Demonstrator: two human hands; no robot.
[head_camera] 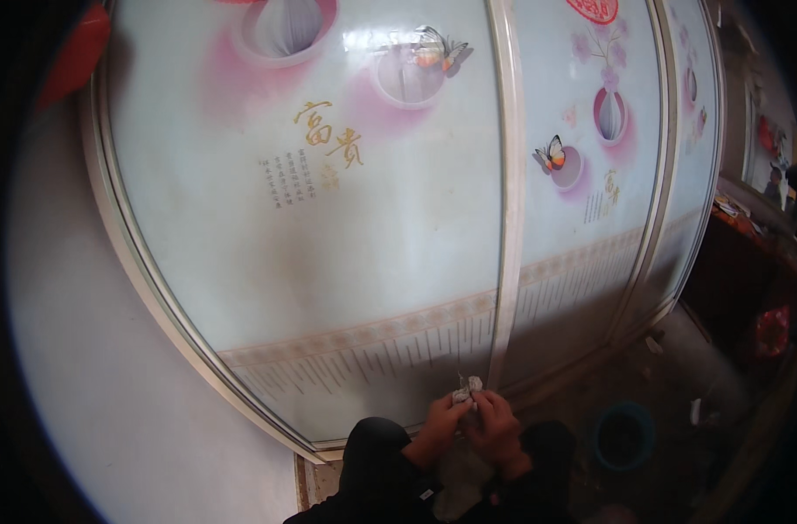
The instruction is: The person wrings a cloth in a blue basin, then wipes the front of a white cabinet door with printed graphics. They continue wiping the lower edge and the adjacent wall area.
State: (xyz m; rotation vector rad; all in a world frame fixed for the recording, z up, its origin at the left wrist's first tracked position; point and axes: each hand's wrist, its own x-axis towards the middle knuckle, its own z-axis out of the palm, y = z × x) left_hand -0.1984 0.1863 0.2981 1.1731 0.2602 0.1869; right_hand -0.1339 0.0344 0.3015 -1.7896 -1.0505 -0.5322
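A small, pale, crumpled bundle [462,395], perhaps cloth, is pinched between the fingertips of both my hands. One thin strand sticks up from it; its exact kind is too small to tell. My left hand [439,421] grips it from the left. From the right, my right hand [495,424] closes on it, thumb and fingers close to the left ones. Both hands are above the gap between my dark-clothed knees [380,437]. Just beyond them is the lower part of a glossy sliding door panel [385,262], printed with vases, butterflies and gold characters.
A pale upright frame strip [511,196] divides this panel from a second printed one [578,281]. On the dark floor at right stands a blue-rimmed round tub or bucket [652,437]. A white scrap [695,411] lies nearby. A pale wall [143,380] fills the left side.
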